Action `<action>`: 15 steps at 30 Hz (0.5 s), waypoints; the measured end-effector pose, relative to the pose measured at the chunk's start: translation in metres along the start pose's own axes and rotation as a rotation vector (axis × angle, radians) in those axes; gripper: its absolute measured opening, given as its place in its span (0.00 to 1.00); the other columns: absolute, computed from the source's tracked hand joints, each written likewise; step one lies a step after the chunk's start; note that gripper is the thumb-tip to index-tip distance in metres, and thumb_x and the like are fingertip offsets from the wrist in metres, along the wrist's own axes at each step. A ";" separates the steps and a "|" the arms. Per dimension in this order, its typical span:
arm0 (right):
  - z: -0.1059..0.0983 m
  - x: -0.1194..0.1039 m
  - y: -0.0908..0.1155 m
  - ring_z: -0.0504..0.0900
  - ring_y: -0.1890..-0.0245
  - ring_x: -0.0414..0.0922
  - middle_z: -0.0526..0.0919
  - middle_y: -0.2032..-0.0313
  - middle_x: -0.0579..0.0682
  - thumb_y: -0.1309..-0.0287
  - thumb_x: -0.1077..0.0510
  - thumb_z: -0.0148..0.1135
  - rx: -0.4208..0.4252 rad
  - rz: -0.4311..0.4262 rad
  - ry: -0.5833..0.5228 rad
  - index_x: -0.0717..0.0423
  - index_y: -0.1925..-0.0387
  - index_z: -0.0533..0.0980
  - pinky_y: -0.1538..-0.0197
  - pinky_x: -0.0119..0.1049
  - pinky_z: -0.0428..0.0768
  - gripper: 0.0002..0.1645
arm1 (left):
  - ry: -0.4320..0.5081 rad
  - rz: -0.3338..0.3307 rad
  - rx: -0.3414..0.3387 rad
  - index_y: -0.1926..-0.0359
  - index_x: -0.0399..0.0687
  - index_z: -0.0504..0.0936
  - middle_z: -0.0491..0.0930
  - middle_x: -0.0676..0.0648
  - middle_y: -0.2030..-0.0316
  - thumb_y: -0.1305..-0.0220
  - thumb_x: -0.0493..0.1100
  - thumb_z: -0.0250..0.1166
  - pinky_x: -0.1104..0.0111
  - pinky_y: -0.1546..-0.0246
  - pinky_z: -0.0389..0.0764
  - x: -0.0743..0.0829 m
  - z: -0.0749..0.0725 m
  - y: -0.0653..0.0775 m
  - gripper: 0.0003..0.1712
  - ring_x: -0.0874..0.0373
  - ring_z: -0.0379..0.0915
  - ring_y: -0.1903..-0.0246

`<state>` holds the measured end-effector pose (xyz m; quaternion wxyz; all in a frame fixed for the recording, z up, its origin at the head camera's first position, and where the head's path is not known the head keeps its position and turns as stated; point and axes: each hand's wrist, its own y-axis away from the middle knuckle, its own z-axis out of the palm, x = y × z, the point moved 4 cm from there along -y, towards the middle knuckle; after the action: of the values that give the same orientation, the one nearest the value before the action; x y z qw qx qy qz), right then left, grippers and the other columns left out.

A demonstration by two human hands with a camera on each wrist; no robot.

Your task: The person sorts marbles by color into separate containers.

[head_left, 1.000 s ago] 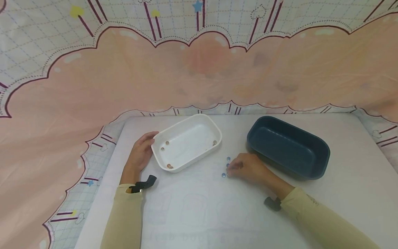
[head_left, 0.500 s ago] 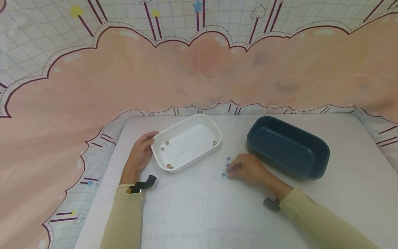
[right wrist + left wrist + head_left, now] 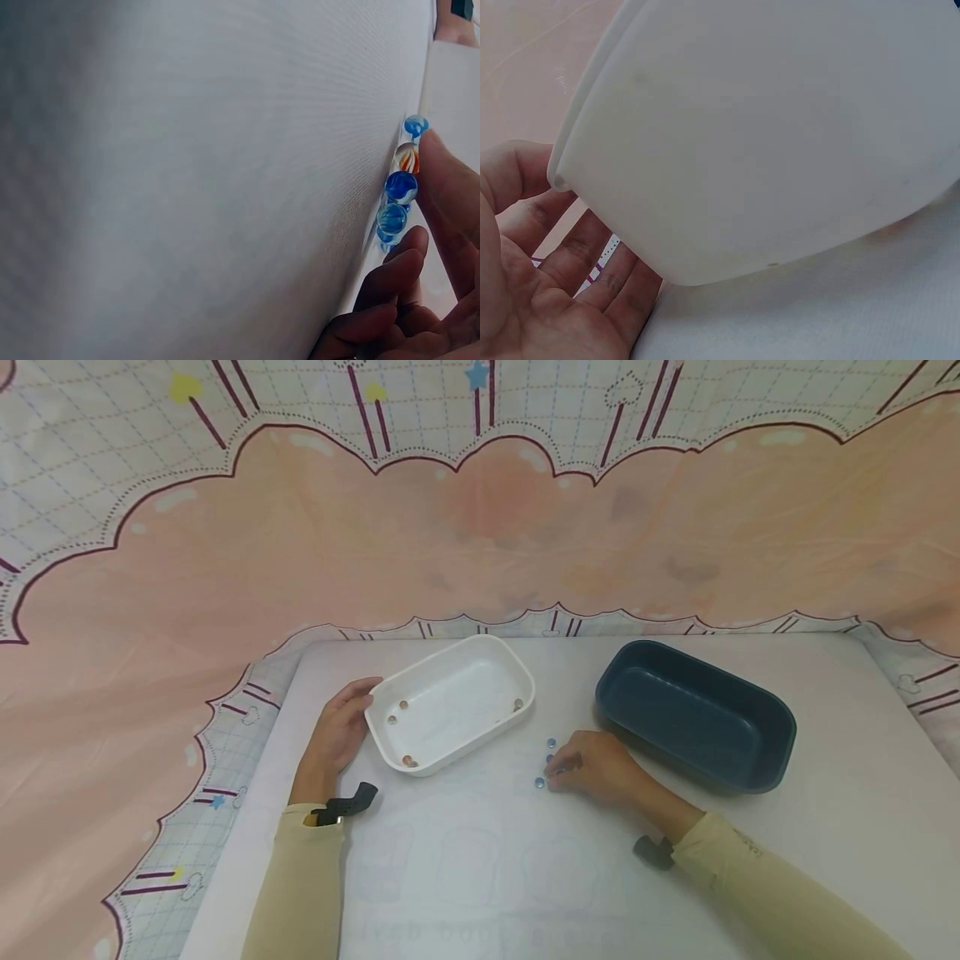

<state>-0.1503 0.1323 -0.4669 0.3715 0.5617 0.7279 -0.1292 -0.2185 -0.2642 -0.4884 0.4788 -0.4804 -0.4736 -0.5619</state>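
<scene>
My left hand [image 3: 342,727] holds the near-left corner of a white rectangular tub [image 3: 450,752]. In the left wrist view, the thumb lies at the tub's rim and the fingers [image 3: 570,259] lie behind its wall. Several small marbles, including an orange one [image 3: 407,760], lie inside. My right hand [image 3: 596,764] is low over the table beside a group of glass marbles. Its thumb and forefinger pinch an orange-striped marble [image 3: 407,159]. Blue marbles [image 3: 401,187] sit close around it, some touching or overlapping in view. The other fingers [image 3: 390,277] are curled.
A dark blue rectangular tub [image 3: 697,718] stands right of the white one, just behind my right hand, with nothing visible inside. Both tubs are on a white-covered table [image 3: 480,860]. A patterned peach cloth [image 3: 480,543] hangs along the back and left side.
Almost nothing differs. The right wrist has shifted very slightly to the left, while its fingertips stay at the same marbles. The left hand and both tubs have stayed put.
</scene>
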 end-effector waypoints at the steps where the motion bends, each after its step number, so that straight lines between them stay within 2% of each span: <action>1: 0.000 0.000 0.000 0.78 0.58 0.40 0.83 0.65 0.39 0.49 0.55 0.79 0.001 -0.001 0.000 0.38 0.66 0.89 0.54 0.36 0.76 0.08 | 0.002 0.000 0.000 0.35 0.45 0.75 0.73 0.54 0.37 0.22 0.40 0.53 0.79 0.36 0.74 0.000 0.000 0.000 0.19 0.62 0.69 0.34; 15: 0.002 0.000 -0.002 0.79 0.57 0.40 0.83 0.65 0.39 0.49 0.54 0.79 0.007 0.023 0.011 0.38 0.66 0.89 0.52 0.37 0.78 0.08 | -0.004 0.005 0.004 0.36 0.45 0.76 0.73 0.52 0.35 0.22 0.41 0.54 0.78 0.35 0.74 0.000 -0.001 0.000 0.18 0.61 0.68 0.33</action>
<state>-0.1510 0.1305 -0.4682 0.3671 0.5719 0.7230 -0.1245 -0.2188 -0.2648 -0.4890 0.4803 -0.4818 -0.4743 -0.5588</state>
